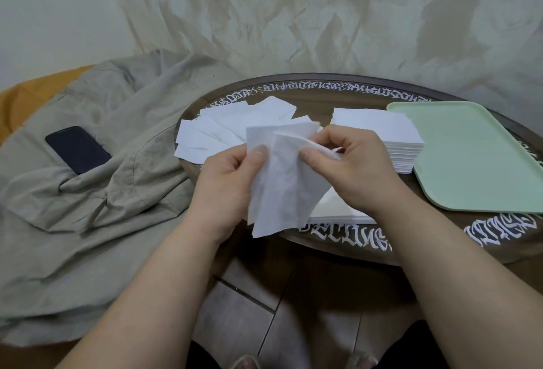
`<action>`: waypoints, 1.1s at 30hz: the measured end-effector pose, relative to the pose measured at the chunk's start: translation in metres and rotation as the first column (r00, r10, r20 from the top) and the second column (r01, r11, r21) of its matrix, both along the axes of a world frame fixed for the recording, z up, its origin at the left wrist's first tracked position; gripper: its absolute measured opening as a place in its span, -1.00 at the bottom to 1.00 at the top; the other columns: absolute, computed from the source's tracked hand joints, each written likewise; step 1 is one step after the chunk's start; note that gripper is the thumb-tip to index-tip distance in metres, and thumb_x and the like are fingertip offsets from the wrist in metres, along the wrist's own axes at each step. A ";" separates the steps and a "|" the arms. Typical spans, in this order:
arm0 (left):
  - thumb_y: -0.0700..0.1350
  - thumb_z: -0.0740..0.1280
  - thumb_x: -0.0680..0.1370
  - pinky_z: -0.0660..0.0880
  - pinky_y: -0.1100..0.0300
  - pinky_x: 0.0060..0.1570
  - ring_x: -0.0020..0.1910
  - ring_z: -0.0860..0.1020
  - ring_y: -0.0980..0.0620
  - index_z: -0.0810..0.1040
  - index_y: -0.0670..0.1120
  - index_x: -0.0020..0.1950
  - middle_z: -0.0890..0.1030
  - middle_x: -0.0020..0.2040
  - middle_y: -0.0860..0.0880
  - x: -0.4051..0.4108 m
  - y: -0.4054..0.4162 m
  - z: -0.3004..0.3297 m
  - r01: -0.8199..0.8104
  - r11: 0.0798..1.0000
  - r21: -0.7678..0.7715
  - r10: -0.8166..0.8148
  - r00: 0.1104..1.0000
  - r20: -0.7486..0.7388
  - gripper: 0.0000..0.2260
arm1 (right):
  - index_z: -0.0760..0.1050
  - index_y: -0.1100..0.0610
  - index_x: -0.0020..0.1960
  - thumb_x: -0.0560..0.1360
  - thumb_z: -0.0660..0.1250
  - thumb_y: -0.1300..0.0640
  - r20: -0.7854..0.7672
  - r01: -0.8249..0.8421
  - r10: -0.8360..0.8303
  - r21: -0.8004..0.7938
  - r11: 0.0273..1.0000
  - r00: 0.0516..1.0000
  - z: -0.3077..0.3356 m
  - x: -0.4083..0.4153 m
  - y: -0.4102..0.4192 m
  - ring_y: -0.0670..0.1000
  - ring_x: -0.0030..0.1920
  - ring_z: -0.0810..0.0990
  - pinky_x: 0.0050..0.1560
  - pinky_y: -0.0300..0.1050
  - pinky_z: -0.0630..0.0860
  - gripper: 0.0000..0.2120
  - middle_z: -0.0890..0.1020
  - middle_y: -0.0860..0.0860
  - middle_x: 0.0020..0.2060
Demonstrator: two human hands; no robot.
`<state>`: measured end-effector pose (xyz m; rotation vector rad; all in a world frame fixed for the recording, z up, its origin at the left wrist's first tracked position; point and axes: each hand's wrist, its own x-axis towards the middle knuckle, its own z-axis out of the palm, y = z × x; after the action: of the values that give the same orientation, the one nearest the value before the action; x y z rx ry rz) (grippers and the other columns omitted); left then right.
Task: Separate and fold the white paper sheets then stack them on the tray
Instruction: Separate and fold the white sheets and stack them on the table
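Both bare forearms reach forward from the near edge and converge at mid-scene, where the left hand (226, 176) and the right hand (349, 162) face each other, fingers curled, each thumb pressed forward in a pinch, wrists slightly bent inward.

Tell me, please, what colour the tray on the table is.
The tray is pale mint green, seen best in the head view.

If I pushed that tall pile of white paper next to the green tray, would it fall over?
Probably it would not topple whole. The neat stack is wide and low, so it looks stable. Its sheets look thin and loose, so the top ones would likely slide off. Pushed rightward, it would soon meet the tray beside it.
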<state>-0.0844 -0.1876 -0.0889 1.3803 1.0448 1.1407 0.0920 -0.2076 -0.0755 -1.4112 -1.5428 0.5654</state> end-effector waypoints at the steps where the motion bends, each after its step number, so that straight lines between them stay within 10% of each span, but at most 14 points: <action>1: -0.11 0.28 0.63 0.56 0.15 -0.25 -0.25 0.62 0.05 0.71 0.04 -0.28 0.70 -0.23 0.00 0.000 0.002 -0.001 -0.043 0.999 -0.024 0.044 0.998 0.052 -0.67 | 0.54 -0.05 -0.30 0.45 0.44 0.18 -0.025 0.003 -0.003 0.013 1.000 1.000 0.002 0.001 -0.001 -0.21 -0.28 0.48 -0.21 -0.29 0.36 -0.79 0.58 -0.26 -0.37; 7: -0.03 0.38 0.48 0.52 -0.18 -0.07 -0.15 0.54 -0.11 0.70 -0.09 -0.21 0.65 -0.11 -0.31 -0.007 0.011 -0.006 -0.109 0.993 -0.040 0.113 0.989 0.100 -0.82 | 0.58 0.04 -0.25 0.44 0.45 0.29 -0.193 -0.251 0.245 -0.010 0.968 0.950 0.018 -0.002 -0.013 -0.12 -0.25 0.55 -0.18 -0.25 0.46 -0.81 0.62 -0.12 -0.32; 15: -0.05 0.27 0.57 0.49 0.18 -0.23 -0.21 0.58 0.03 0.69 -0.09 -0.18 0.67 -0.21 -0.08 0.004 0.000 -0.004 0.108 0.994 -0.029 -0.106 0.993 0.043 -0.75 | 0.58 0.03 -0.26 0.46 0.42 0.25 -0.226 -0.119 0.096 -0.088 0.989 0.969 0.009 -0.003 -0.006 -0.10 -0.23 0.56 -0.17 -0.13 0.48 -0.82 0.62 -0.10 -0.29; 19: 0.10 0.30 0.50 0.34 0.05 -0.14 -0.18 0.42 -0.04 0.51 -0.33 -0.17 0.50 -0.21 -0.13 0.006 0.000 -0.006 0.113 0.993 -0.033 -0.109 0.988 0.109 -0.56 | 0.59 0.04 -0.23 0.46 0.43 0.24 -0.234 -0.105 0.081 -0.092 0.990 0.969 0.007 -0.002 -0.004 -0.08 -0.20 0.57 -0.11 -0.09 0.50 -0.85 0.63 -0.08 -0.26; 26: 0.01 0.30 0.50 0.50 -0.33 0.11 0.03 0.64 -0.24 0.69 -0.07 -0.05 0.68 -0.01 -0.24 0.008 -0.005 -0.005 0.091 0.996 -0.027 -0.090 0.995 0.033 -0.77 | 0.59 0.02 -0.24 0.46 0.43 0.25 -0.245 -0.085 0.059 -0.099 0.991 0.968 0.007 -0.003 -0.004 -0.07 -0.18 0.59 -0.09 -0.05 0.54 -0.83 0.65 -0.06 -0.22; 33: 0.00 0.28 0.50 0.55 -0.27 0.11 0.04 0.66 -0.20 0.70 -0.02 -0.03 0.72 -0.04 -0.10 0.011 -0.006 -0.005 0.060 0.998 -0.026 -0.060 0.998 -0.020 -0.78 | 0.59 0.00 -0.25 0.45 0.44 0.23 -0.222 -0.074 0.052 -0.094 0.993 0.974 0.005 -0.004 -0.002 -0.12 -0.19 0.57 -0.09 -0.11 0.52 -0.83 0.63 -0.11 -0.24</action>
<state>-0.0737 -0.1934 -0.0943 1.3967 1.0230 1.0677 0.0877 -0.2095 -0.0706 -1.3306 -1.4019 0.8212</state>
